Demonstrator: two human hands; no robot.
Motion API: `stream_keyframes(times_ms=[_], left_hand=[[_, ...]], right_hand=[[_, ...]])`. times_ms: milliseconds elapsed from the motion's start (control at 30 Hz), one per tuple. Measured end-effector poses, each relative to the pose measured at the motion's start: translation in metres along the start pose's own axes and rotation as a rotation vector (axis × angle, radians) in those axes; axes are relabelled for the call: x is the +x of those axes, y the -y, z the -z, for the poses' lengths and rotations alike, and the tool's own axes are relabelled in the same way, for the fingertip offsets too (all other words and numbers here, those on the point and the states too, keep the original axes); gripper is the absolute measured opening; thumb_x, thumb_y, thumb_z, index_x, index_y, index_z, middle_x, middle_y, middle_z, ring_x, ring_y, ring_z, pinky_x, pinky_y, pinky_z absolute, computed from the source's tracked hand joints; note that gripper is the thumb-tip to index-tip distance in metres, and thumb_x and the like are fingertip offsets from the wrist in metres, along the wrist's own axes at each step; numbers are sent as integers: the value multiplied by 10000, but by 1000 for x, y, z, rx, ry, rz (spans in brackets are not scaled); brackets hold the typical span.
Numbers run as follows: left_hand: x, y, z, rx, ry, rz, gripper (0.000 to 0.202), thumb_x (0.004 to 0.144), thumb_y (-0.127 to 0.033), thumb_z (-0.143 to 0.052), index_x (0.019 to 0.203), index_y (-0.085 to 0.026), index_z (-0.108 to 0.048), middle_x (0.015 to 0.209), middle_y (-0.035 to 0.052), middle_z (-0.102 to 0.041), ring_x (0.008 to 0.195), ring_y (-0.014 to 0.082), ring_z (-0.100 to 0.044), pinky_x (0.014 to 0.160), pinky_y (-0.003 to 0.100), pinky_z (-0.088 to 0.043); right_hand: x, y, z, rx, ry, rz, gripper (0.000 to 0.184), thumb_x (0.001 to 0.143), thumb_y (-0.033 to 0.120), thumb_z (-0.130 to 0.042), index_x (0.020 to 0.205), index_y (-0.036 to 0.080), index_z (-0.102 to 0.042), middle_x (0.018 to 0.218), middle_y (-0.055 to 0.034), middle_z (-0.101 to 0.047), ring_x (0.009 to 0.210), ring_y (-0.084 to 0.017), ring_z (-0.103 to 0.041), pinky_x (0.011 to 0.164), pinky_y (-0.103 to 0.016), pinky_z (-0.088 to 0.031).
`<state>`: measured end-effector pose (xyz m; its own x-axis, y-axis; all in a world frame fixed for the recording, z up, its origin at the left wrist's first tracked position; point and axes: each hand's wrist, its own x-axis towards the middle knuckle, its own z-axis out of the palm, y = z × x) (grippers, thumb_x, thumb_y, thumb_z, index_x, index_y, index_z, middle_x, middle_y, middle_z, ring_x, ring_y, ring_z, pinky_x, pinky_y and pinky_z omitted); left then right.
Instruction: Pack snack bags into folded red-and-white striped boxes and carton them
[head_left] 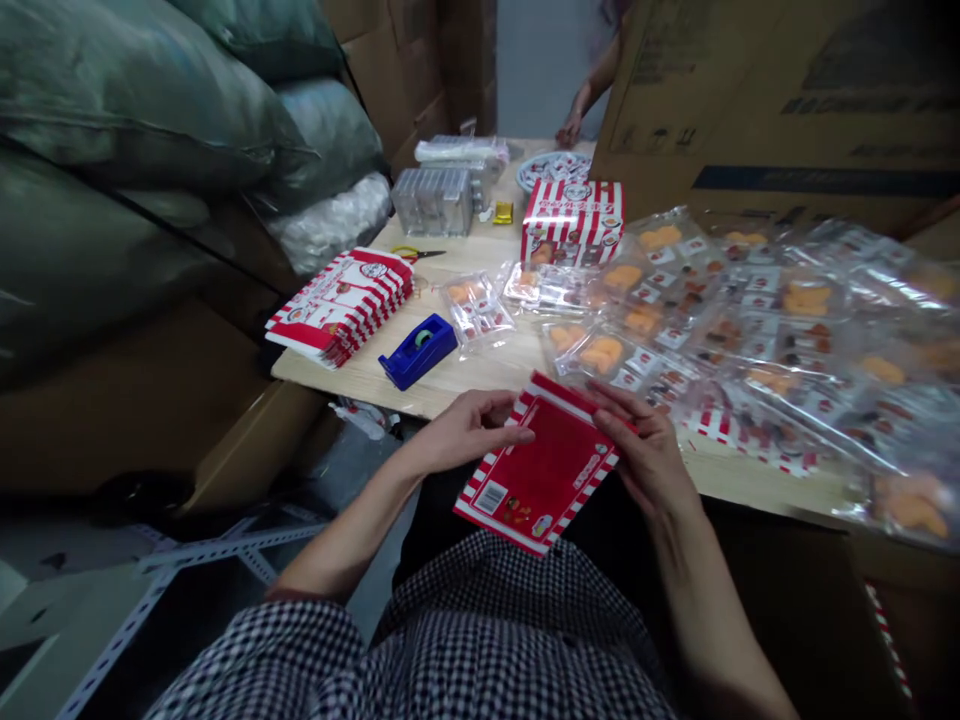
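I have the left hand (469, 430) pinching the left edge of a flat red-and-white striped carton (536, 470), and the right hand (645, 460) grasping its upper right edge. Neither hand is clenched. The carton is held above my lap, just off the near edge of the desk (487, 372), with its printed red panel facing up.

Status of the work area: one striped carton box (574, 222) stands erected at upper centre. A stack of folded striped cartons (341, 305) lies unopened at left. Clear packets of orange pieces (787, 330) are heaped across the right side, none visibly boxed. A blue tape dispenser (418, 350) and yellow-handled scissors (415, 253) lie at left centre. At the far end, a co-worker's hand (570, 128) rests at the desk edge.
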<state>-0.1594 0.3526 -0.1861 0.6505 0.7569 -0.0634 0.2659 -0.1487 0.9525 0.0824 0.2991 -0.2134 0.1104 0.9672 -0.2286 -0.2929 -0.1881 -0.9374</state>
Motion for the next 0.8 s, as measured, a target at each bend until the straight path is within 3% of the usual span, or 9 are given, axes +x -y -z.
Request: stream_keyframes(times_ms=[67,133,233,300,367,467,600,700,800], left_hand=[[-5,-12,-2,167,-94,-175,285,948,-303,-626,1217,-223,-673,1026,58,-744,908,209,-689,809,353,-551],[-10,-17,-9,414,-245,-445,319,948,-214,-618,1265,-229,-651,1150,71,-737,1061,224,-668,945,400,-527],[-12,-8,-29,679,-394,-797,374,949,-132,-608,1304,-245,-634,1215,34,-738,1222,187,-611,1151,399,-410],[-8,6,-45,737,-427,-896,360,951,-125,-616,1289,-247,-640,1166,-11,-760,1265,141,-587,1227,349,-327],[-2,21,-58,736,-387,-918,346,969,-126,-586,1294,-237,-632,1170,-17,-760,1321,131,-550,1250,344,-304],[4,39,-71,683,-323,-855,416,964,-95,-552,1351,-240,-593,1304,43,-699,1419,200,-464,1238,455,-341],[7,54,-78,524,-341,-731,680,874,12,-564,1477,-280,-448,1421,106,-598,1409,271,-480,1173,592,-405],[12,59,-79,450,-427,-684,744,844,19,-603,1501,-275,-412,1368,119,-615,1320,275,-563,1126,588,-463],[17,61,-80,482,-529,-636,720,834,-14,-653,1478,-270,-457,1301,109,-655,1233,285,-618,1067,545,-513]], right_hand=[[-9,9,10,40,6,40,651,739,454,-853,1330,303,-628,1346,-100,-680,1185,-298,-682,1052,-499,-511],[-24,16,18,66,-24,63,784,740,596,-803,1422,314,-539,1431,-126,-612,1241,-324,-647,1032,-514,-520],[-47,14,22,130,-75,-7,868,757,803,-624,1441,279,-524,1403,-163,-626,1223,-352,-654,939,-520,-576],[-58,6,23,155,-105,-68,822,779,758,-648,1427,263,-541,1307,-159,-691,1154,-340,-695,899,-495,-603],[-65,-2,25,147,-154,-105,711,795,581,-760,1401,270,-557,1201,-119,-746,1077,-311,-731,880,-461,-621],[-72,-7,33,143,-247,-108,580,807,405,-805,1333,286,-591,1143,-66,-766,1015,-277,-754,853,-423,-640],[-86,-2,44,183,-354,-79,497,816,369,-799,1273,296,-618,1120,-39,-770,981,-254,-766,833,-394,-649],[-103,6,57,195,-433,-47,502,797,374,-815,1255,282,-630,1142,-46,-768,948,-252,-772,820,-392,-653],[-136,24,87,159,-591,-29,536,760,365,-849,1244,255,-646,1136,-67,-772,908,-255,-776,790,-379,-657]])
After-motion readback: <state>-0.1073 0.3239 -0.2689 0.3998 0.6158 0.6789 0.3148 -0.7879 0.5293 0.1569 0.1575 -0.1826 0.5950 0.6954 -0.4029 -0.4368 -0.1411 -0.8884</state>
